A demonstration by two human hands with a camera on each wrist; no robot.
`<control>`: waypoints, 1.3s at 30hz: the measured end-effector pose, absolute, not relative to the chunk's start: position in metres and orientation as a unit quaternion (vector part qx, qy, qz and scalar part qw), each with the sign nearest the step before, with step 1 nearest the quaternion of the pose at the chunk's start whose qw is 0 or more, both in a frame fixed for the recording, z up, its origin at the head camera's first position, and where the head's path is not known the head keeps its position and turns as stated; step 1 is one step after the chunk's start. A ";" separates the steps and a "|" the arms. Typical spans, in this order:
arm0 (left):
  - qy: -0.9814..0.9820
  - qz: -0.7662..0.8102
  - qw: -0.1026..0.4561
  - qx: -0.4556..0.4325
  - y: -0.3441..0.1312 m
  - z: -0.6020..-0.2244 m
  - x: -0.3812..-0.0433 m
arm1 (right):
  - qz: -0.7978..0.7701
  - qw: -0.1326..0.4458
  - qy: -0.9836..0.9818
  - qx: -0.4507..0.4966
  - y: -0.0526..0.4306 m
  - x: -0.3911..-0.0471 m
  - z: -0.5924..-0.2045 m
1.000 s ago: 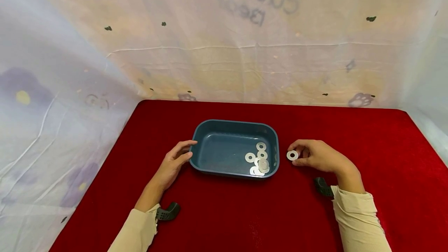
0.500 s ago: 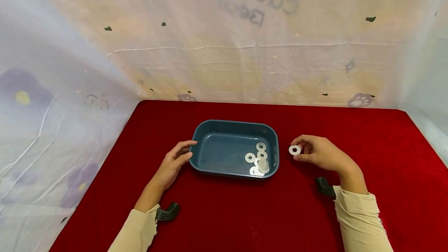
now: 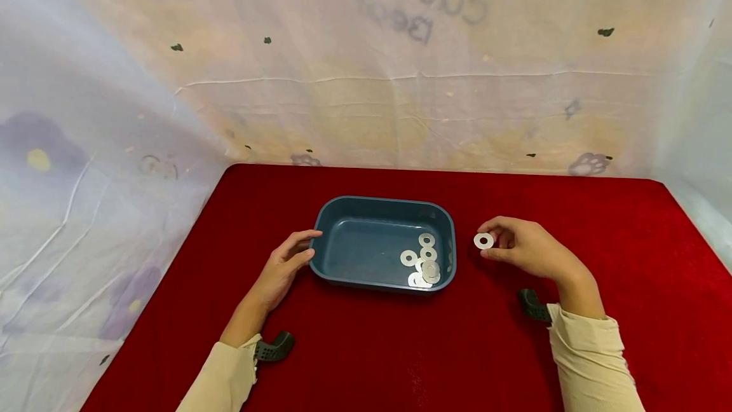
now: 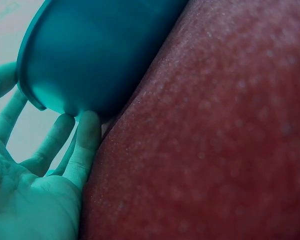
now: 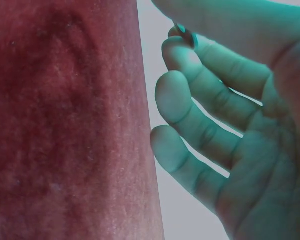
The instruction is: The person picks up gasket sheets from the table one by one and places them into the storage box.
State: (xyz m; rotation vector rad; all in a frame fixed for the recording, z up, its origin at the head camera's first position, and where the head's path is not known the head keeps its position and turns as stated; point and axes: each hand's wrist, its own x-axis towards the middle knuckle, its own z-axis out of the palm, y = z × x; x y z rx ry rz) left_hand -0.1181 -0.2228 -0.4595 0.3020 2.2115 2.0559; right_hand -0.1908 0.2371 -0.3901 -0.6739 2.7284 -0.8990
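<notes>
A blue rectangular tub (image 3: 366, 286) stands mid-table with several flat metal washers (image 3: 408, 258) at its right end, some overlapping. At the tub's left end, my left hand (image 3: 280, 269) touches the rim and outer wall with loosely extended fingers. The left wrist view shows its fingertips (image 4: 89, 125) against the outside of the tub (image 4: 100, 55). Right of the tub, my right hand (image 3: 528, 250) pinches one washer (image 3: 483, 241) by its edge, its hole facing up. In the right wrist view the thumb mostly hides the washer, and the other fingers (image 5: 172, 97) are bent.
A red cloth (image 3: 366, 348) covers the table. A patterned curtain (image 3: 366, 113) hangs along the back, with pale curtain (image 3: 68, 221) down the left side too. Dark perforated brackets (image 3: 276, 346) sit at both wrists, by the beige sleeves (image 3: 589, 355).
My right hand has moved slightly away from me and to the right, with the washer still pinched. The left hand and the tub have stayed put.
</notes>
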 end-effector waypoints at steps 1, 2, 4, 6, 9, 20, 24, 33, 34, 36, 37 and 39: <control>0.728 0.677 0.053 0.099 -0.223 -0.460 -0.118 | -0.304 0.095 0.921 -0.226 0.237 -0.190 -0.389; 0.727 0.677 0.053 0.099 -0.223 -0.460 -0.118 | -0.304 0.094 0.921 -0.225 0.237 -0.190 -0.388; 0.727 0.677 0.053 0.099 -0.223 -0.460 -0.119 | -0.304 0.091 0.921 -0.224 0.237 -0.189 -0.386; 0.727 0.678 0.053 0.098 -0.222 -0.460 -0.119 | -0.303 0.088 0.922 -0.223 0.237 -0.188 -0.384; 0.727 0.677 0.054 0.097 -0.222 -0.460 -0.119 | -0.300 0.085 0.923 -0.226 0.236 -0.187 -0.382; 0.728 0.677 0.057 0.095 -0.223 -0.460 -0.119 | -0.292 0.065 0.928 -0.220 0.235 -0.185 -0.376; 0.728 0.677 0.057 0.095 -0.223 -0.460 -0.118 | -0.292 0.059 0.929 -0.218 0.234 -0.183 -0.374; 0.727 0.678 0.056 0.096 -0.222 -0.459 -0.118 | -0.292 0.042 0.932 -0.210 0.236 -0.181 -0.368; 0.727 0.678 0.055 0.096 -0.222 -0.458 -0.118 | -0.293 0.041 0.932 -0.208 0.237 -0.181 -0.368; 0.726 0.678 0.055 0.096 -0.222 -0.458 -0.118 | -0.295 0.038 0.932 -0.206 0.237 -0.181 -0.367; 0.726 0.678 0.056 0.096 -0.222 -0.458 -0.118 | -0.294 0.037 0.932 -0.206 0.237 -0.181 -0.367; 0.727 0.678 0.056 0.096 -0.222 -0.458 -0.118 | -0.294 0.036 0.933 -0.207 0.236 -0.181 -0.366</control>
